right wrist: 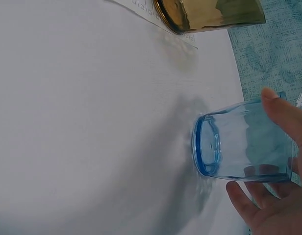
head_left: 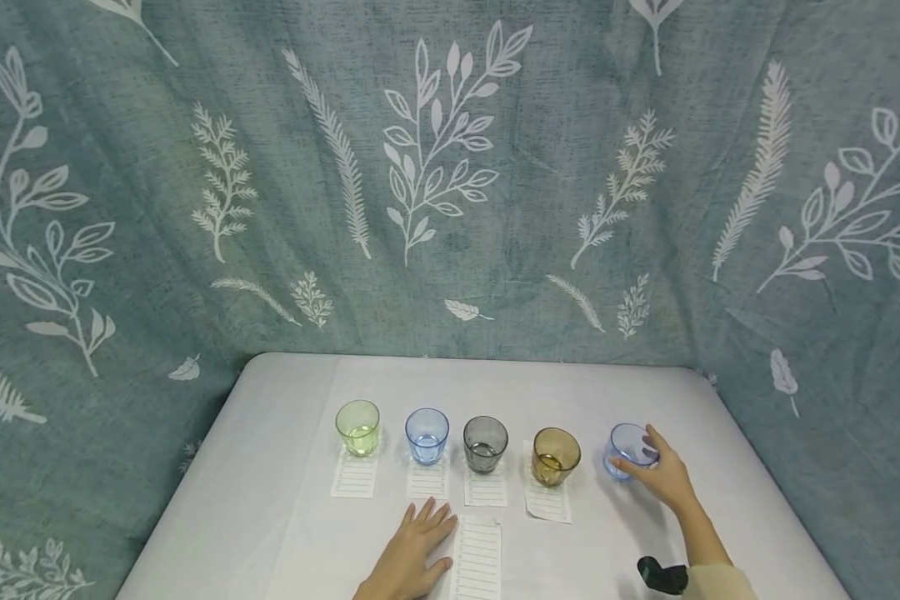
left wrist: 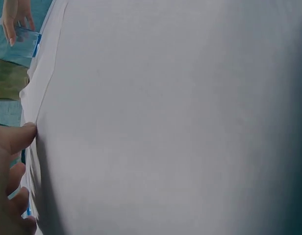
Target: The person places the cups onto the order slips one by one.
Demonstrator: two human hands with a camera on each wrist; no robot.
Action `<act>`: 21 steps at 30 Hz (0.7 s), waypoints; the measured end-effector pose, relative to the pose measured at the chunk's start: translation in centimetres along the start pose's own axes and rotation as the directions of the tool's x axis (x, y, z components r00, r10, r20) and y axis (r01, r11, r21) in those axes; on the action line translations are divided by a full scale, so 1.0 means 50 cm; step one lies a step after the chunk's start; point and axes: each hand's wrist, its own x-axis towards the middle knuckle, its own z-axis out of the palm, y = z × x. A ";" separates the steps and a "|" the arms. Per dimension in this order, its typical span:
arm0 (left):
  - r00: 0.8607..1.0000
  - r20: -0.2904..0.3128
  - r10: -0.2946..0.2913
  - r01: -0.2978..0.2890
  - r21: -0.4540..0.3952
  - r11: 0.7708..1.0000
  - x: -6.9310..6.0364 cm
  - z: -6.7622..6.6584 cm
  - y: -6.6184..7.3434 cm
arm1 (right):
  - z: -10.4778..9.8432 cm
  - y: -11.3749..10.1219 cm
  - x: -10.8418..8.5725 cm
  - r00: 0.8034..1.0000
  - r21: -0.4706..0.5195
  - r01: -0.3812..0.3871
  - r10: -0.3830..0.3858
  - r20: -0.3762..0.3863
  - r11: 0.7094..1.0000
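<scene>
At the right of the table my right hand (head_left: 663, 475) holds a clear blue drinking glass (head_left: 624, 450) near its rim. In the right wrist view the thumb lies on one side of that glass (right wrist: 229, 142) and the fingers on the other; its base is at the white cloth. My left hand (head_left: 414, 550) rests with spread fingers on the cloth. Beside it lies a printed paper strip (head_left: 477, 558), close to the fingertips. In the left wrist view the left hand (left wrist: 11, 171) shows only at the edge.
Left of the held glass stand an amber glass (head_left: 557, 458), a grey glass (head_left: 485, 446), another blue glass (head_left: 427, 437) and a green glass (head_left: 358, 429). Lined paper slips (head_left: 354, 479) lie under or before them. A dark green object (head_left: 662, 575) is by the right sleeve.
</scene>
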 end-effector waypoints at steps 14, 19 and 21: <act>0.999 0.033 0.015 -0.017 0.041 0.999 0.015 0.004 0.019 | -0.002 -0.004 -0.019 1.000 0.008 -0.011 0.011 0.004 1.000; 0.999 0.050 -0.002 0.000 0.046 0.999 0.019 0.003 0.020 | -0.004 -0.008 -0.023 1.000 0.021 -0.009 0.009 0.004 1.000; 0.999 0.048 0.009 -0.011 0.040 0.999 0.018 0.003 0.018 | -0.005 -0.008 -0.026 1.000 0.030 -0.007 0.007 0.003 1.000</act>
